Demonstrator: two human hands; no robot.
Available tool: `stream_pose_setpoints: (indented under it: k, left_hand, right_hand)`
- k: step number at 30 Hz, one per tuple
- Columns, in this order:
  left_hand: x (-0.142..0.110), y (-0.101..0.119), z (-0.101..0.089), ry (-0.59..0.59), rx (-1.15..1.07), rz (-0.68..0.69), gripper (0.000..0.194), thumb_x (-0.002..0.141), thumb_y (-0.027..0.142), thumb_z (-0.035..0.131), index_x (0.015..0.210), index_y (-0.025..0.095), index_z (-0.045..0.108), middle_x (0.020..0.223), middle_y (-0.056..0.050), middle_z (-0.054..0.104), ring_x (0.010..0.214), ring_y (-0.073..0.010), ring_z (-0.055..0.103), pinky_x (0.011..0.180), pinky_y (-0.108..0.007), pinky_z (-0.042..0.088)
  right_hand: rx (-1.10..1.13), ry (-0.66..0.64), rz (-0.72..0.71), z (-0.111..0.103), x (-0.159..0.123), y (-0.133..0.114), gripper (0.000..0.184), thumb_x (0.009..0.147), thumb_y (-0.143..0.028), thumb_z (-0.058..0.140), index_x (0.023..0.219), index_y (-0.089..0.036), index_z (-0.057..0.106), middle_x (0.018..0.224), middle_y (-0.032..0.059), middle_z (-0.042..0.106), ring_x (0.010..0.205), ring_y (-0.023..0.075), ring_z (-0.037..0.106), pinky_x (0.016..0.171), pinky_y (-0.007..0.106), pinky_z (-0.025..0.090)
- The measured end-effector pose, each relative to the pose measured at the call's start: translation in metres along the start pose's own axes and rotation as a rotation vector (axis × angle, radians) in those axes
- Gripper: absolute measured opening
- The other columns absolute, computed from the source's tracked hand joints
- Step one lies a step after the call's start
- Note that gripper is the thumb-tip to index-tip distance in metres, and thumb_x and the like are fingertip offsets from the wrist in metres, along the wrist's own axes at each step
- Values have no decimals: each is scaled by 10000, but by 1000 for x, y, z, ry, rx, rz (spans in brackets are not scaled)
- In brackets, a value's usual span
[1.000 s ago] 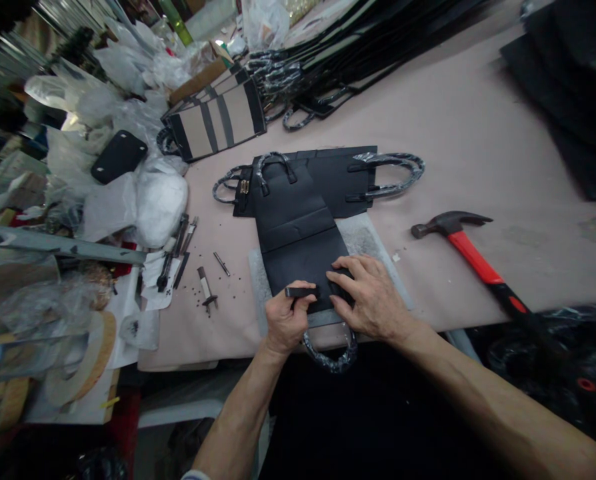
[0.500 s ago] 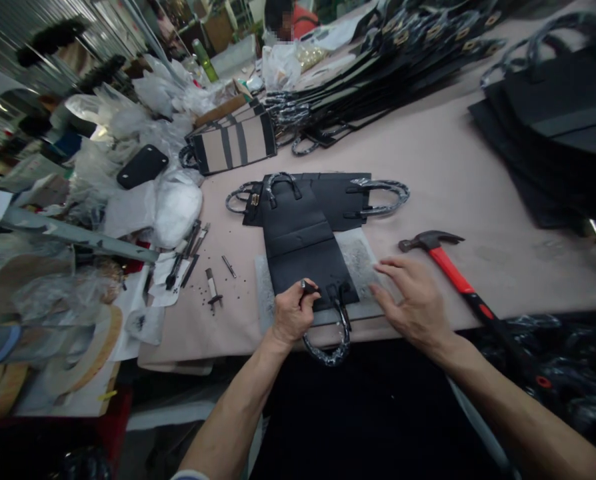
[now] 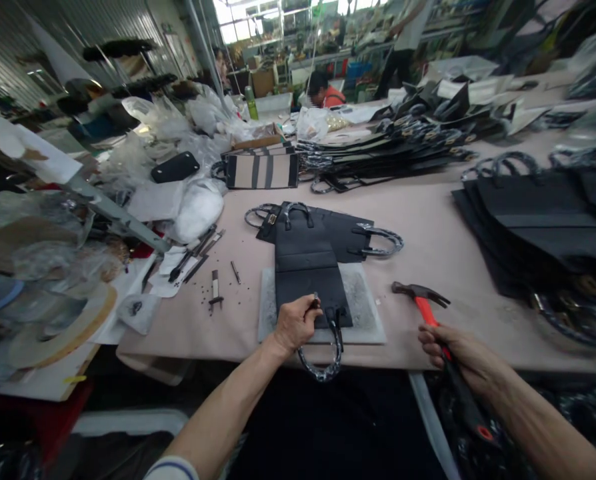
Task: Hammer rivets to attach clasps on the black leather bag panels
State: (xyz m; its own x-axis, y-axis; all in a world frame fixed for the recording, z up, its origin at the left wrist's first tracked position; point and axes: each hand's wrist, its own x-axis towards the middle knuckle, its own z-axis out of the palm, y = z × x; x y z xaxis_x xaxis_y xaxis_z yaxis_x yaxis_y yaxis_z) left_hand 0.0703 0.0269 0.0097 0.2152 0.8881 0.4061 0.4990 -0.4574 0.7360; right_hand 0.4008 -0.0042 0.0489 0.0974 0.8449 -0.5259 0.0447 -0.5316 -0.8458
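Two bare hands showed in the head view, both closed on something. At the lower centre, the left hand pinched a small dark tool over the near end of a black bag panel, probably to steady it beside the wrapped handle. The right hand, at the lower right, gripped the hammer by its shaft, leaving the claw head free beyond the fingers. The panel's near end lay on a pale slab, which seemed meant as firm backing; the handle hung over the table edge, perhaps so that the panel could lie flat. Its far end overlapped another black panel.

Of the containers, a small clear bag at the lower left held something dark, too small to identify. A shallow cardboard box, above centre, had contents I could not make out. Clear plastic bags crowded the upper left; what they held, if anything, was unclear.
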Motion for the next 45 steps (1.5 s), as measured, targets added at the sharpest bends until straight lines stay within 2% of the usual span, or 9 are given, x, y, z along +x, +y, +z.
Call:
stream_pose_setpoints:
  k: [3,10,13,21,24,29,32,35,45]
  left_hand:
    - [0,-1,1,-2,2,-6,129,897,109,624,988,193,663,916,-37,760,838,-178,745,798,-268,593]
    - [0,-3,2,1,12,-20,111,895,117,635,976,189,660,905,-37,755,836,-181,739,808,-273,585]
    - [0,-3,2,-6,0,-20,104,902,121,622,969,192,659,888,-33,747,810,-175,734,786,-267,579]
    - [0,-4,2,-15,22,-23,96,898,129,633,961,194,663,881,-36,741,816,-182,729,787,-278,577]
    - [-1,-6,3,-22,43,-23,88,900,130,630,950,195,662,857,-33,733,783,-179,720,757,-272,571]
    - [0,-6,2,-33,32,-6,102,908,132,633,987,188,664,929,-47,750,844,-186,732,810,-286,581]
    - [1,-4,1,-53,54,-16,98,903,138,637,979,189,671,894,-46,744,825,-190,730,782,-282,582]
    - [0,-4,1,-50,49,-26,87,914,153,626,976,191,675,878,-42,745,798,-185,728,765,-278,585]
    - [0,-4,-2,-37,-15,-6,80,929,160,626,994,186,666,936,-50,752,861,-182,738,825,-282,593]
  right_hand:
    - [-55,99,-34,26,-28,-32,328,768,-514,638,825,-235,473,646,-25,484,450,118,408,406,245,340]
    - [-893,111,-994,65,-66,-80,240,1002,-407,444,833,-241,487,550,-19,504,437,159,450,479,306,273]
    - [-1079,2,-1069,71,-70,-91,238,1031,-333,404,826,-238,479,569,-11,549,414,149,436,482,319,222]
    - [-931,191,-1219,77,-76,-92,199,1051,-320,419,900,-231,514,556,-14,528,434,163,472,477,306,275]
    - [-1153,6,-1121,73,-74,-90,241,1042,-324,409,832,-237,487,537,-12,539,394,156,424,471,323,192]
    - [-856,340,-1072,76,-81,-103,257,1037,-429,392,881,-245,481,562,-11,506,451,159,459,497,303,280]
    - [-996,161,-1064,79,-78,-97,282,1033,-395,349,821,-245,457,531,-1,504,411,154,403,480,324,214]
    - [-1137,-53,-886,73,-70,-88,253,1023,-380,377,833,-240,469,533,-11,521,404,151,388,491,331,179]
    - [-767,162,-227,-6,6,-16,330,927,-501,393,715,-252,439,536,1,504,462,185,493,473,295,352]
